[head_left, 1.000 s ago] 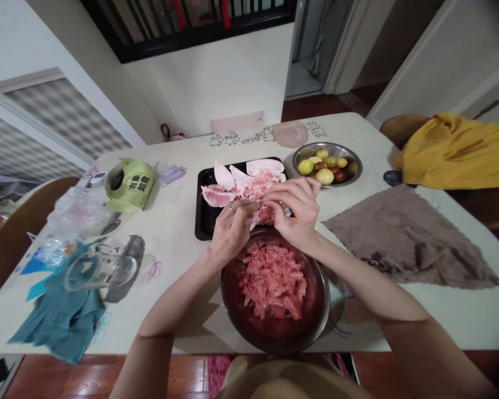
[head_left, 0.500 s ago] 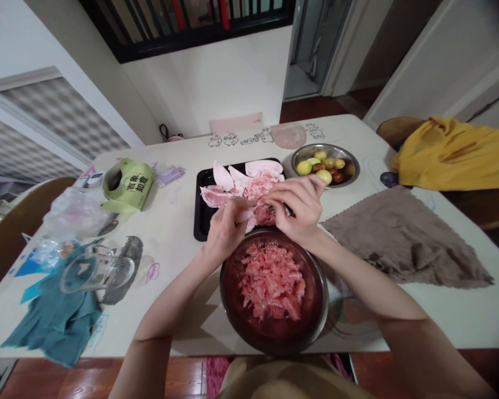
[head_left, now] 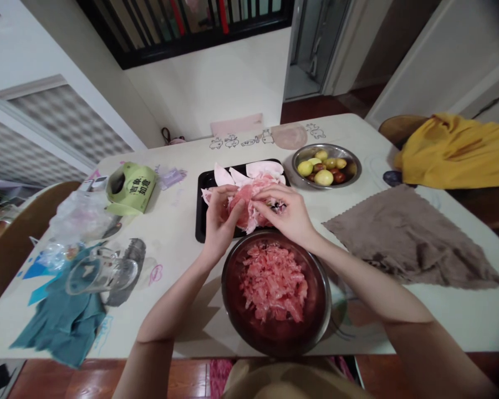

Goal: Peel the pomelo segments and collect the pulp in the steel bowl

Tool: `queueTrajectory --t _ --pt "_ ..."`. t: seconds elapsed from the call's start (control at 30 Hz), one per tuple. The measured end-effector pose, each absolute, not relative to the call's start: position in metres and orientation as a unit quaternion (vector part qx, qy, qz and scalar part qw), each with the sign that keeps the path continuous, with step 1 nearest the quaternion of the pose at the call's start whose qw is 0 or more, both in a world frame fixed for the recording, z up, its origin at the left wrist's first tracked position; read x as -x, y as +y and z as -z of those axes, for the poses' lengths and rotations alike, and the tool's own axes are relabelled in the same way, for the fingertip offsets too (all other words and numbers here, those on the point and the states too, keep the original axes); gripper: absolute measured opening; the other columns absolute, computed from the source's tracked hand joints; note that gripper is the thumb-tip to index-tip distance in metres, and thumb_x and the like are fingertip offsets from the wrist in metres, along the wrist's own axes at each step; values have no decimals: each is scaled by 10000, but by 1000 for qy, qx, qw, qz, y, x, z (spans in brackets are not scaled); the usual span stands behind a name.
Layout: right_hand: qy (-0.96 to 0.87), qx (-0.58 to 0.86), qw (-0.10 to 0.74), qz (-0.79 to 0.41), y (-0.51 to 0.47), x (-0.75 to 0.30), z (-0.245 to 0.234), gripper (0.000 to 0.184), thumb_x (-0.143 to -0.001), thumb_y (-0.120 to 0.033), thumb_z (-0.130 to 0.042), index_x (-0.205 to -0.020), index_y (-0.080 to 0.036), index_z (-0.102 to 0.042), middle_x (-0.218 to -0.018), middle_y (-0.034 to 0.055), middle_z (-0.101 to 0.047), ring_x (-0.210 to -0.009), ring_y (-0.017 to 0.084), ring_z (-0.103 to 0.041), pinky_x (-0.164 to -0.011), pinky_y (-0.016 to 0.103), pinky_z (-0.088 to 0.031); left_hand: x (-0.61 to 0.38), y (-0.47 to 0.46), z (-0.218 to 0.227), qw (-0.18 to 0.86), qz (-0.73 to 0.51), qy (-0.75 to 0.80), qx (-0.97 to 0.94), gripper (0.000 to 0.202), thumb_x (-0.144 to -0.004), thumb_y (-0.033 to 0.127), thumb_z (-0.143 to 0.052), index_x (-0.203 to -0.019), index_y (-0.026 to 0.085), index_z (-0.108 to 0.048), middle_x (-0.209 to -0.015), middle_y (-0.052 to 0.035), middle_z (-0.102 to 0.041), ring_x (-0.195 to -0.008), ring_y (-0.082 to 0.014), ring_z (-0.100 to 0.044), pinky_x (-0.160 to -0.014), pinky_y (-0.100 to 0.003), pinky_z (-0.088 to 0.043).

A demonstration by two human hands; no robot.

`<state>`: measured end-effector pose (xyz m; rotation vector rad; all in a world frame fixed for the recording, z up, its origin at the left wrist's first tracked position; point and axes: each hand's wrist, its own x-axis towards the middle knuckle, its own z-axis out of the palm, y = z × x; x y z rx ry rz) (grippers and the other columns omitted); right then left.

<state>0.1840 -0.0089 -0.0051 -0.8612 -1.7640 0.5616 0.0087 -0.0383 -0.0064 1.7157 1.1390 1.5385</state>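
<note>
My left hand (head_left: 219,226) and my right hand (head_left: 290,215) meet above the black tray (head_left: 200,220), fingertips close together. Between them is a pink pomelo segment (head_left: 244,198), pinched by the left thumb and fingers. The right thumb and fingertips grip its pale membrane at the right side. Pomelo peel and membrane scraps (head_left: 266,168) fill much of the tray behind and under my hands, partly hidden by them. Nearer to me stands a steel bowl (head_left: 322,327) with a heap of peeled pomelo flesh (head_left: 274,282).
A steel bowl (head_left: 355,178) of small green and brown fruits is behind on the right. Right lies a brown cloth (head_left: 407,238). Left are a green paper container (head_left: 135,188), clear plastic bag (head_left: 81,213), glass pitcher (head_left: 102,271) on its side and teal cloth (head_left: 62,327).
My left hand has turned and risen slightly, bringing the pink segment into view between my hands. My right hand has moved left and down toward it. The camera view has shifted a little.
</note>
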Motion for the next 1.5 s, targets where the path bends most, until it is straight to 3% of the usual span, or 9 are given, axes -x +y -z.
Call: queueTrajectory --t 0.13,0.47,0.67,0.9,1.07,1.17,1.3,1.5 --pt "-736 371 527 -206 -13 -182 5 34 -874 -247 -765 -849 -243 -743 -896 -4 -779 -916 198 -709 -935 414 -463 -13 -39 11 329 -582 428 -607 239 -946 292 -681 -1148 241 -563 -1078 -62 -645 -978 -149 -667 -793 -257 -594" --pt "-735 396 545 -79 -15 -183 4 45 -887 -220 -743 -868 -261 -741 -899 -29 -775 -938 192 -695 -956 417 -398 -14 -37 12 326 -611 419 -588 373 -894 264 -745 -1179 261 -505 -935 -2 -663 -889 -118 -673 -783 -232 -571" --pt "-741 393 544 -24 -17 -181 7 42 -906 -274 -726 -864 -267 -724 -896 -37 -778 -918 193 -676 -962 434 -383 -17 -40 20 173 -606 438 -642 352 -872 227 -769 -1177 253 -595 -1147 -38 -673 -981 -138 -691 -865 -284 -592" --pt "-749 395 528 68 -21 -180 7 101 -871 -184 -662 -799 -253 -661 -852 -46 -770 -877 197 -671 -969 432 -377 -19 -47 20 49 -540 440 -716 354 -913 157 -714 -1250 249 -654 -1108 -37 -741 -989 -158 -707 -887 -311 -607" --pt "-744 422 516 35 -7 -188 10 93 -893 -185 -653 -825 -243 -681 -871 -32 -763 -908 193 -667 -967 412 -355 -14 -42 17 138 -592 449 -655 252 -881 209 -760 -1109 231 -654 -1072 -33 -691 -1024 -154 -674 -789 -241 -613" --pt "-758 462 461 -7 5 -194 17 89 -899 -190 -648 -843 -239 -696 -885 -14 -770 -908 212 -651 -959 424 -330 -9 -35 14 201 -639 429 -606 271 -857 231 -790 -1056 224 -606 -1043 -26 -658 -980 -136 -672 -755 -215 -608" --pt "-790 476 385 -36 14 -197 29 160 -897 -138 -608 -807 -225 -708 -848 6 -778 -896 235 -623 -979 456 -300 -3 -27 11 231 -663 393 -594 297 -853 224 -800 -1035 221 -565 -968 -20 -682 -933 -129 -699 -782 -224 -601" --pt "-816 461 347 -14 17 -199 33 198 -941 -166 -577 -831 -223 -731 -907 32 -781 -967 261 -603 -1019 489 -293 -2 -24 10 220 -675 373 -598 292 -861 236 -804 -1015 221 -557 -948 -18 -707 -929 -143 -724 -868 -282 -593"
